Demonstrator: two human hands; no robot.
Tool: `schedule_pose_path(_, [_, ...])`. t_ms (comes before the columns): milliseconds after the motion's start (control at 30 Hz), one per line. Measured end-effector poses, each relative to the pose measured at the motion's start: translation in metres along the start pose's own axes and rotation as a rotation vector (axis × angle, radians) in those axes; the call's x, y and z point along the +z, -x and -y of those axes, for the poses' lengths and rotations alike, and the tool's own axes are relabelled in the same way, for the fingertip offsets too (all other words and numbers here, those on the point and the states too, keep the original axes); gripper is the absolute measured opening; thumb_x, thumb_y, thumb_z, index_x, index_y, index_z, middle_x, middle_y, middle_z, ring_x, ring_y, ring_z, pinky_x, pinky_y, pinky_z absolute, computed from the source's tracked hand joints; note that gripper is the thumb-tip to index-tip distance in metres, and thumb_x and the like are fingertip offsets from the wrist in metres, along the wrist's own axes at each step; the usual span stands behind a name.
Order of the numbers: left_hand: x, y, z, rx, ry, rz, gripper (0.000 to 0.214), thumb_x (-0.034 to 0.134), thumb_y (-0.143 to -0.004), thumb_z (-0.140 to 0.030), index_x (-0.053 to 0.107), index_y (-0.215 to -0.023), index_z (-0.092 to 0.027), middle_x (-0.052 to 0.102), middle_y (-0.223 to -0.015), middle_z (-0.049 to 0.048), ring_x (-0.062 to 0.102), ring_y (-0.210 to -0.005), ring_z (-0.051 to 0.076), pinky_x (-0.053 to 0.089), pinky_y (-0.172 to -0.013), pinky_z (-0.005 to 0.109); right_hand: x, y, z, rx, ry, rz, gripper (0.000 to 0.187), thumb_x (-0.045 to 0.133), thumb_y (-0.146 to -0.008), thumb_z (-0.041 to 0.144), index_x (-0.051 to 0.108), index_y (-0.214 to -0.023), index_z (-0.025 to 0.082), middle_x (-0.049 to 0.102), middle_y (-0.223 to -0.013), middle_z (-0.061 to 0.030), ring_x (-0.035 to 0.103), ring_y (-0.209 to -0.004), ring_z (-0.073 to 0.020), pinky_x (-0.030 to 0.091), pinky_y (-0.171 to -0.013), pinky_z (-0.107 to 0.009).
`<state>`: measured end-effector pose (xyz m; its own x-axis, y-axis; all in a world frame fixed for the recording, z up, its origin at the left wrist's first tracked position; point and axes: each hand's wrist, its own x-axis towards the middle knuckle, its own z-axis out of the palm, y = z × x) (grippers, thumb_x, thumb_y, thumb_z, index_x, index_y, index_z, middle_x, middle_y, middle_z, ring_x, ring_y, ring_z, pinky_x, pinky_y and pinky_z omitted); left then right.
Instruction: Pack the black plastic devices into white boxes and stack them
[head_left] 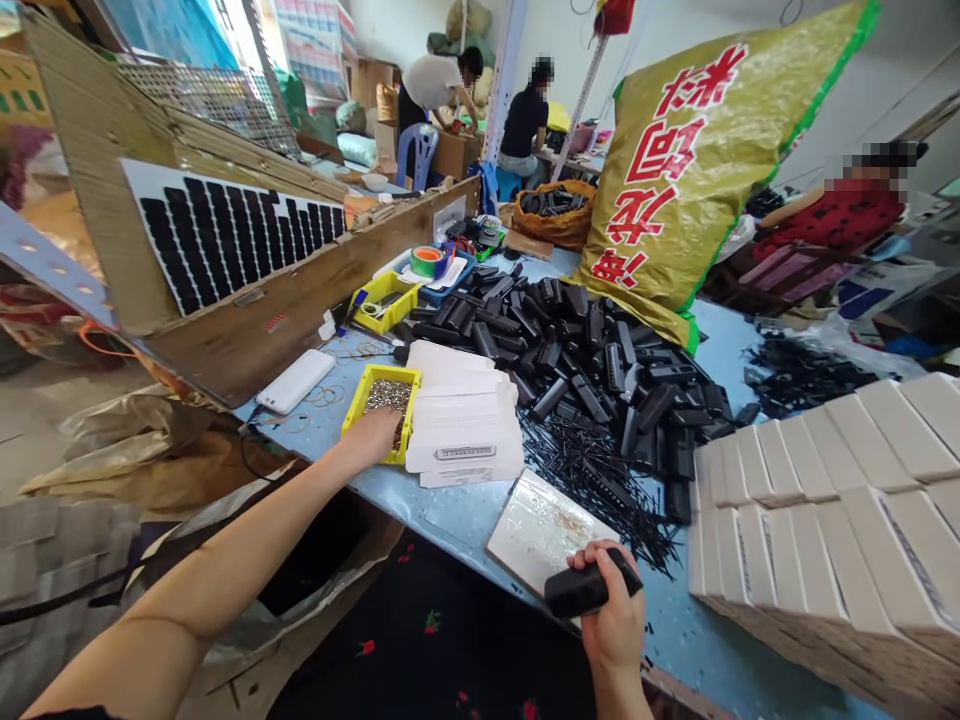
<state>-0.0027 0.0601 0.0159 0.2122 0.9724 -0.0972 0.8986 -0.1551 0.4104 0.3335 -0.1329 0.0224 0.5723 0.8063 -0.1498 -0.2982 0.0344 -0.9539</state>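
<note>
My left hand (pixel 373 436) reaches into a small yellow tray (pixel 360 400) filled with tiny metal parts. Its fingers dip into the parts and are hidden from here. My right hand (pixel 613 612) is closed round a black plastic casing (pixel 586 590) near the table's front edge. It hovers beside a white tile (pixel 536 528). A stack of white card sleeves (pixel 463 420) lies right of the yellow tray. Behind it spreads a big heap of black casings (pixel 592 360) with thin black strips (pixel 592 470) in front.
White boxes (pixel 825 500) are stacked at the right. A large yellow-green sack (pixel 697 150) leans behind the heap. A white phone (pixel 295 381), a second yellow tray (pixel 386 300) and tape (pixel 428 262) sit further back by a wooden board (pixel 247 320). Other people work in the background.
</note>
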Motion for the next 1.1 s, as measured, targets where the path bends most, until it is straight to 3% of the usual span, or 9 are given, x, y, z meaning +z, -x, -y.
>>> schedule_pose_path(100, [0.003,-0.001,0.004,0.009,-0.053,0.009,0.015,0.051,-0.076,-0.008,0.061,-0.069,-0.016,0.066,-0.082,0.0111,0.063,-0.084,0.025,0.047,-0.078,0.034,0.004,-0.004,-0.003,-0.231,0.216,0.055,0.018,0.068,-0.076,0.031,0.058,-0.083,0.018,0.058,-0.071,0.0007,0.058,-0.064,-0.0149,0.049,-0.066,-0.032])
schedule_pose_path(200, [-0.011,-0.007,0.008,0.014,-0.069,-0.019,0.016,0.049,-0.079,-0.011,0.063,-0.072,-0.017,0.066,-0.084,0.0109,0.063,-0.084,0.025,0.047,-0.078,0.034,0.009,-0.005,-0.014,-0.515,0.406,0.202,0.009,0.066,-0.077,0.024,0.060,-0.081,0.018,0.061,-0.074,-0.0021,0.060,-0.070,-0.0177,0.048,-0.068,-0.033])
schedule_pose_path(300, [-0.025,-0.002,0.005,0.014,-0.070,-0.079,0.019,0.047,-0.083,-0.019,0.065,-0.078,-0.016,0.067,-0.089,0.0121,0.062,-0.088,0.026,0.047,-0.081,0.037,0.010,-0.004,-0.029,-0.633,0.457,0.303,0.007,0.065,-0.075,0.019,0.061,-0.080,0.019,0.061,-0.074,-0.0019,0.058,-0.069,-0.0172,0.047,-0.065,-0.032])
schedule_pose_path(367, [-0.024,0.010,-0.012,0.007,0.092,-0.176,0.021,0.049,-0.084,-0.028,0.067,-0.082,-0.017,0.068,-0.092,0.0113,0.061,-0.090,0.025,0.046,-0.083,0.037,0.012,-0.004,-0.031,-0.590,0.439,0.253,0.007,0.066,-0.074,0.019,0.061,-0.079,0.018,0.061,-0.074,-0.0017,0.057,-0.068,-0.0168,0.047,-0.064,-0.031])
schedule_pose_path(433, [-0.009,0.029,-0.044,-0.036,0.513,-0.209,0.024,0.058,-0.080,-0.039,0.069,-0.084,-0.018,0.069,-0.088,0.0084,0.061,-0.084,0.022,0.048,-0.080,0.035,0.019,-0.005,-0.023,-0.479,0.323,0.169,0.008,0.066,-0.075,0.021,0.060,-0.078,0.018,0.059,-0.072,-0.0011,0.057,-0.067,-0.0160,0.047,-0.064,-0.031])
schedule_pose_path(533, [0.028,0.062,-0.110,-0.177,1.235,0.141,0.032,0.073,-0.065,-0.046,0.071,-0.080,-0.018,0.067,-0.072,0.0044,0.060,-0.069,0.017,0.050,-0.070,0.030,0.042,-0.006,0.006,-0.321,-0.043,0.119,0.010,0.060,-0.078,0.028,0.055,-0.081,0.020,0.054,-0.069,0.0018,0.055,-0.063,-0.0138,0.048,-0.064,-0.032])
schedule_pose_path(633, [0.057,0.088,-0.166,-0.273,1.563,0.369,0.031,0.082,-0.058,-0.039,0.071,-0.078,-0.017,0.068,-0.074,0.0027,0.060,-0.069,0.012,0.048,-0.071,0.025,0.065,-0.009,0.036,-0.261,-0.320,0.070,0.012,0.055,-0.077,0.032,0.050,-0.081,0.022,0.047,-0.070,0.0037,0.050,-0.061,-0.0114,0.048,-0.064,-0.030])
schedule_pose_path(767, [0.064,0.093,-0.191,-0.218,1.594,0.345,0.026,0.083,-0.058,-0.031,0.070,-0.074,-0.016,0.066,-0.071,0.0005,0.057,-0.067,0.010,0.046,-0.069,0.022,0.076,-0.013,0.048,-0.205,-0.393,-0.010,0.015,0.053,-0.076,0.035,0.045,-0.080,0.023,0.041,-0.070,0.0044,0.046,-0.061,-0.0100,0.046,-0.064,-0.027])
schedule_pose_path(1100, [0.068,0.091,-0.192,-0.120,1.503,0.256,0.033,0.080,-0.058,-0.027,0.053,-0.076,-0.020,0.060,-0.067,-0.0037,0.057,-0.065,0.010,0.046,-0.066,0.023,0.071,-0.016,0.037,-0.090,-0.454,-0.139,0.021,0.051,-0.074,0.037,0.038,-0.082,0.023,0.035,-0.072,0.0048,0.041,-0.058,-0.0087,0.044,-0.061,-0.025])
